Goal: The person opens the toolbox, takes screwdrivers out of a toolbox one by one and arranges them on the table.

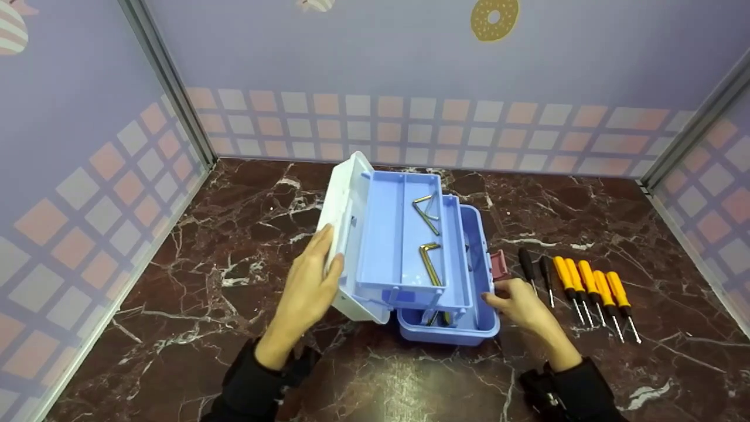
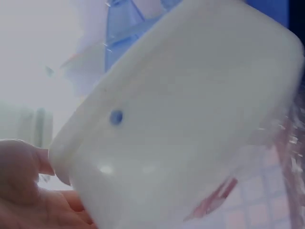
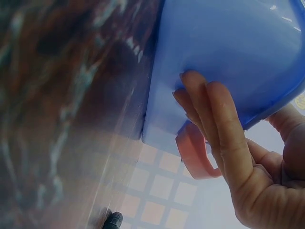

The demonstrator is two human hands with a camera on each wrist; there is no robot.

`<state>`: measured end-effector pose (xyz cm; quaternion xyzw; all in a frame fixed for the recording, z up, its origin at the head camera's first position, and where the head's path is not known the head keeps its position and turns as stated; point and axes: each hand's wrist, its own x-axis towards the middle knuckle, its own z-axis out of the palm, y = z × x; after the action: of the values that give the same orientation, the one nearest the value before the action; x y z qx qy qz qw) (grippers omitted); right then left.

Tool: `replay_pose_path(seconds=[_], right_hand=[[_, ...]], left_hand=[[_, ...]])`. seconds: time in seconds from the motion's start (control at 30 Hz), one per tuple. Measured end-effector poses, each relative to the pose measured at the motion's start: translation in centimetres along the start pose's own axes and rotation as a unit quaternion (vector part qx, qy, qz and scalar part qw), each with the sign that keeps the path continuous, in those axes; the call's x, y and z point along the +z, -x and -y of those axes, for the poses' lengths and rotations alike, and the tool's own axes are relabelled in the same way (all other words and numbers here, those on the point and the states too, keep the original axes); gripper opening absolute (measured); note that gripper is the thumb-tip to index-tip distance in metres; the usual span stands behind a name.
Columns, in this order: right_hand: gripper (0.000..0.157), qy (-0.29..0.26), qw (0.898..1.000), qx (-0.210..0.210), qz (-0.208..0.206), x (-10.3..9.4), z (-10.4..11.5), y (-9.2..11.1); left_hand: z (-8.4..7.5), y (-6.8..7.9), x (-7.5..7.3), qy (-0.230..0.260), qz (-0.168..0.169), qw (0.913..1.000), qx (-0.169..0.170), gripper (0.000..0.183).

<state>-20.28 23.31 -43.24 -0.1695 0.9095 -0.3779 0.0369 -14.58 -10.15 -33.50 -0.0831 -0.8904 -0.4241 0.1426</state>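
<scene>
A blue toolbox (image 1: 451, 336) stands open in the middle of the table, its stepped trays spread out. My left hand (image 1: 307, 284) grips the edge of its white lid (image 1: 335, 202), which leans to the left; in the left wrist view the thumb and fingers straddle the lid (image 2: 181, 109). At the box's right wall, my right hand (image 1: 523, 308) pinches the rim. The right wrist view shows its fingers (image 3: 226, 124) against the outer wall, beside the pink latch (image 3: 193, 150). L-shaped hex keys (image 1: 429, 266) lie in the upper tray (image 1: 379, 234).
Right of the box, several yellow-handled screwdrivers (image 1: 586, 278) lie in a row beside black-handled ones (image 1: 527, 264). Dark tools (image 1: 446, 318) show partly in the bottom compartment. Tiled-pattern panels (image 1: 410, 117) enclose the marbled table (image 1: 193, 328) at the back and sides.
</scene>
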Motion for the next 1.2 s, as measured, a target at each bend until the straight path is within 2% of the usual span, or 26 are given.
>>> replay_pose_path(seconds=[0.23,0.4,0.57,0.7,0.93,1.13,1.2], right_hand=[[0.015,0.009,1.0,0.003,-0.006,0.1,0.0,0.0],[0.011,0.004,1.0,0.012,-0.009,0.1,0.0,-0.1],[0.012,-0.004,1.0,0.009,-0.012,0.0,0.0,0.0],[0.013,-0.004,1.0,0.01,-0.017,0.1,0.1,0.1],[0.016,-0.014,1.0,0.019,-0.014,0.2,0.1,0.1],[0.016,0.011,1.0,0.008,-0.023,0.1,0.1,0.1],[0.016,0.009,1.0,0.008,-0.016,-0.1,0.1,0.1]], left_hand=[[-2.7,-0.2,2.1,-0.102,-0.03,0.9937,0.037,0.047],[-4.4,-0.4,3.5,-0.164,-0.025,0.9847,0.052,0.047],[-5.7,-0.6,4.7,-0.231,-0.014,0.9704,0.069,0.047],[-6.8,-0.6,5.6,-0.289,-0.001,0.9537,0.083,0.049],[-8.7,-0.9,7.3,-0.397,0.028,0.9109,0.11,0.05],[-9.7,-1.1,8.4,-0.444,0.049,0.8857,0.126,0.052],[-9.8,-1.1,8.6,-0.453,0.052,0.8807,0.13,0.053]])
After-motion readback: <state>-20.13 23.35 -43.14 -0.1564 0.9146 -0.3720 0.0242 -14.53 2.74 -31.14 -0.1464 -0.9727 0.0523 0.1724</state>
